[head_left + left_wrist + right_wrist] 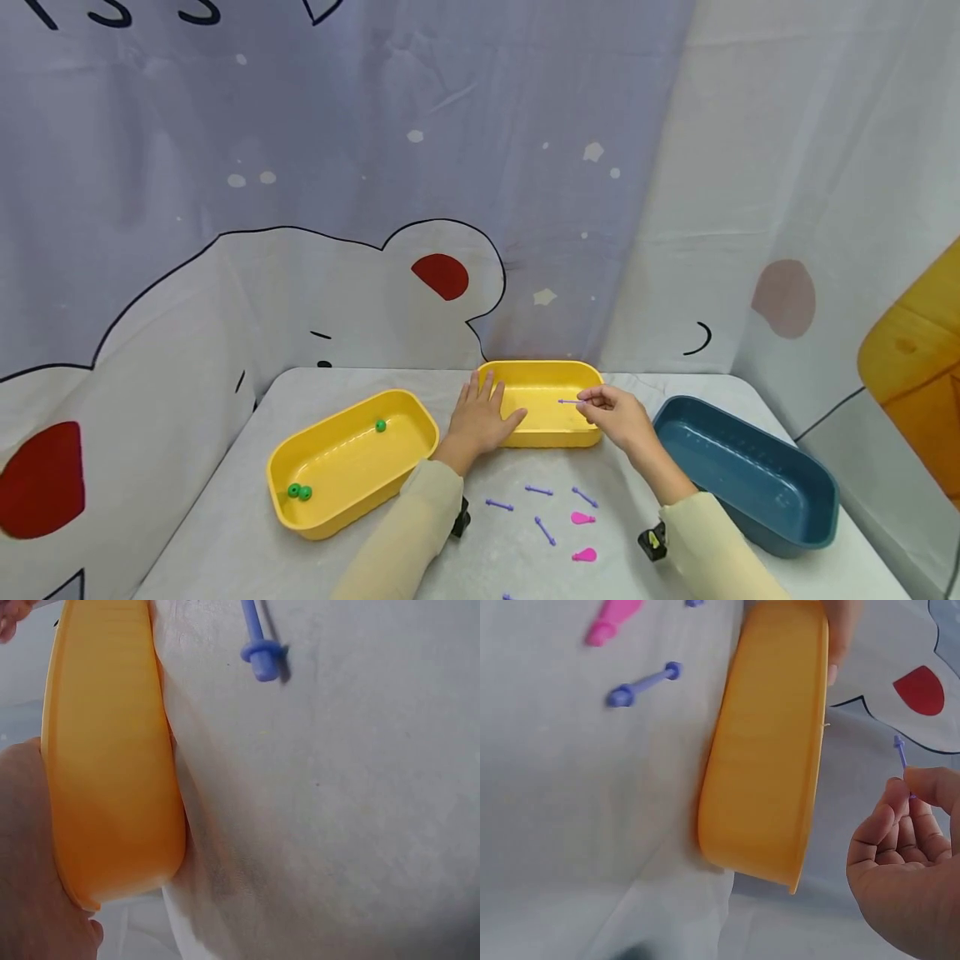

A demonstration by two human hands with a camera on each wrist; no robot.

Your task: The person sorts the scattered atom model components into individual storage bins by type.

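Observation:
My right hand [621, 419] pinches a small purple stick [901, 753] with knobbed ends between thumb and fingertips, above the right side of the back yellow bin [551, 438]. In the right wrist view, the stick points up past the bin's rim. My left hand [477, 422] rests on that bin's left edge, fingers spread and fairly straight. On the table in front of the bin lie several more purple sticks [538, 490] of the same shape. Two pink bulb-shaped pieces [583, 555] lie to the right of them.
Left of my left forearm stands another yellow bin [352, 462], holding green beads [380, 425]. A dark blue bin [750, 475] sits at an angle to the right of my right forearm. A printed curtain [360, 292] hangs behind the white-covered table [225, 500].

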